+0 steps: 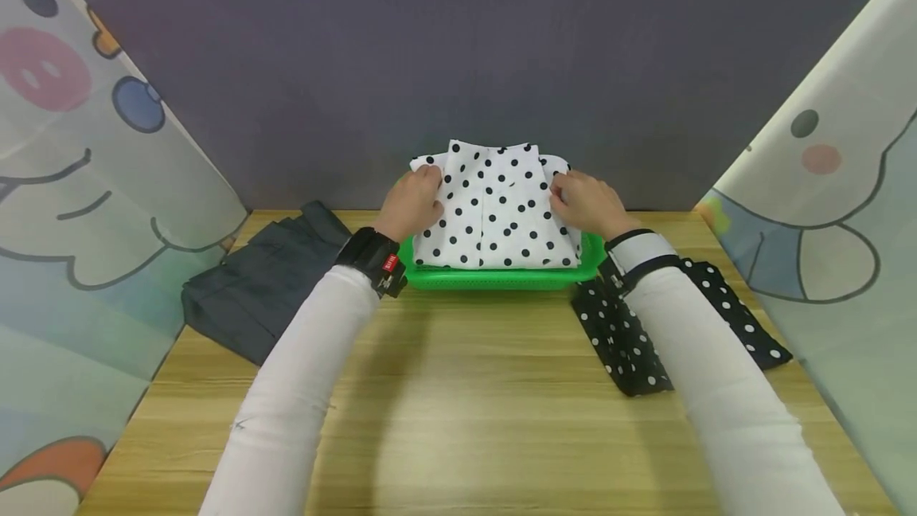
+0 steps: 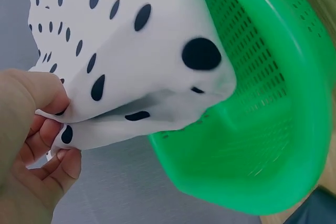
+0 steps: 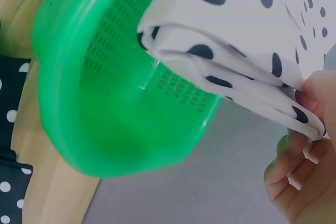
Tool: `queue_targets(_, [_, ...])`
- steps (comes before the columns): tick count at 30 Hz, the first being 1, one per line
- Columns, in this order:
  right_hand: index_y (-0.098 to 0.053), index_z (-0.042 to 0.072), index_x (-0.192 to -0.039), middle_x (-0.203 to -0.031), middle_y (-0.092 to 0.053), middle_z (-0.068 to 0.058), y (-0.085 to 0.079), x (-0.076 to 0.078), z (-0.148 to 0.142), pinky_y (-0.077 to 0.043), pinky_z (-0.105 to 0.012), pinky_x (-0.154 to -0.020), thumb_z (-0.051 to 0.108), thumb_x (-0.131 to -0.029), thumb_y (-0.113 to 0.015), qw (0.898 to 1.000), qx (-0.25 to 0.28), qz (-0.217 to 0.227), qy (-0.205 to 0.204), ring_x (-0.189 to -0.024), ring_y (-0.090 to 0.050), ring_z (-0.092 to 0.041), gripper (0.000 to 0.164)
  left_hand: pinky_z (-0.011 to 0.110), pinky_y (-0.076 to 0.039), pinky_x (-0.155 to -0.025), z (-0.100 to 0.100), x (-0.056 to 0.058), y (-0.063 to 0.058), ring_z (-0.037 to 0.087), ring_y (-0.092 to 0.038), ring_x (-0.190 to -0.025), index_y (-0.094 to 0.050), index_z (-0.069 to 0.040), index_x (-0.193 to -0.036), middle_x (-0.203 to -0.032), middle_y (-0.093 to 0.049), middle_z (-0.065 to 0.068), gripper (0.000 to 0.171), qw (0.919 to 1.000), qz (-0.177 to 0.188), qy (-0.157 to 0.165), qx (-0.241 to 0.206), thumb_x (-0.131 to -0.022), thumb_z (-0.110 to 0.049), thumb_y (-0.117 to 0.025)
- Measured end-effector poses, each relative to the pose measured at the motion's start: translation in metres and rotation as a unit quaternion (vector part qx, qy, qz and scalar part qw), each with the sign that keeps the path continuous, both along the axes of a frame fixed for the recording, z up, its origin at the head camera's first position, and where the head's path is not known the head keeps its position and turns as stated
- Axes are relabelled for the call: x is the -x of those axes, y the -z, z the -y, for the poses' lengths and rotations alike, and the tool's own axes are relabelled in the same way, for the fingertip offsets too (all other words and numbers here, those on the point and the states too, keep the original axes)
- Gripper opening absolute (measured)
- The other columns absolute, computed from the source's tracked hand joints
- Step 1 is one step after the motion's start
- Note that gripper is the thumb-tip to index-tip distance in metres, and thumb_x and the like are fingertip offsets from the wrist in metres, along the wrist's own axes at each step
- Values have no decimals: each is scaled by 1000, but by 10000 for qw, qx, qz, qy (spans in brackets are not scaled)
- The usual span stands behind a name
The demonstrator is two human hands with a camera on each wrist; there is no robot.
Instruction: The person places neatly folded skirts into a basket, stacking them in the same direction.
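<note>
A folded white cloth with black polka dots is held by both hands above a green perforated plastic basket. Its kind, garment or plain cloth, I cannot tell. My left hand pinches the left edge; in the left wrist view the thumb and fingers close on the folded layers. On the opposite edge, my right hand pinches the stacked folds, seen also in the right wrist view, where its fingers curl beneath. The cloth's near edge lies over the basket, and part of the basket's inside shows below it.
Left of the basket, a dark grey folded cloth lies on the wooden table. A black cloth with white dots lies to the right, partly behind my right forearm. A dark grey panel stands behind, with cartoon-printed walls at both sides.
</note>
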State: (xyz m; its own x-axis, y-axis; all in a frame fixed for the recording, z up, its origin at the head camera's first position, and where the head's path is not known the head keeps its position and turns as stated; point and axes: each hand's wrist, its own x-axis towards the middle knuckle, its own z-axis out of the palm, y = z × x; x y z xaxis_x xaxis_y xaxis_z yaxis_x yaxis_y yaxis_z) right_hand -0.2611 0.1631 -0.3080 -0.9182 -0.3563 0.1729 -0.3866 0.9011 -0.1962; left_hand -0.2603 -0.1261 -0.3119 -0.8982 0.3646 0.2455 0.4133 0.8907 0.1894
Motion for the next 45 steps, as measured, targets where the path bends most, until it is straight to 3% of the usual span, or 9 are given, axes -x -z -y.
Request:
queue_targets(16, [-61, 10, -85, -80, -58, -8, 7, 18, 8, -37, -34, -53, 18, -87, -49, 9963, -489, 553, 440, -69, -51, -24, 14, 31, -42, -64, -15, 19, 16, 22, -51, -74, -53, -3, -90, -84, -54, 9, 6, 9972, 655, -297, 214, -83, -2, -53])
queue_targets(26, [-59, 9, -81, -77, -55, -7, 17, 22, 20, -38, -32, -54, 19, -89, -52, 9910, -582, 936, 761, -71, -50, -24, 15, 38, -48, -77, -17, 27, 26, 26, -57, -88, -55, -1, -104, -99, -58, 12, 21, 9897, 1270, -606, 273, -84, -5, -52])
queue_targets(35, [-62, 8, -81, -78, -59, -7, 21, 23, 29, -44, -38, -62, 18, -88, -54, 9896, -753, 973, 750, -72, -52, -25, 14, 37, -48, -76, -23, 28, 27, 25, -57, -86, -56, -3, -99, -98, -60, 11, 15, 9819, 1640, -823, 459, -85, -8, -54])
queue_targets(40, [-61, 9, -79, -74, -54, -5, 25, 22, 33, -39, -33, -59, 13, -87, -54, 9882, -833, 1071, 714, -68, -47, -22, 13, 36, -49, -77, -24, 32, 33, 26, -57, -91, -55, -4, -106, -104, -59, 11, 20, 9762, 1899, -835, 640, -87, -11, -54])
queue_targets(45, [-60, 7, -72, -65, -48, -4, 27, 22, 35, -34, -30, -56, 8, -86, -51, 9885, -699, 1134, 714, -62, -42, -19, 17, 34, -49, -72, -24, 40, 40, 25, -57, -85, -55, -4, -103, -99, -59, 11, 17, 9749, 1950, -842, 664, -88, -12, -53])
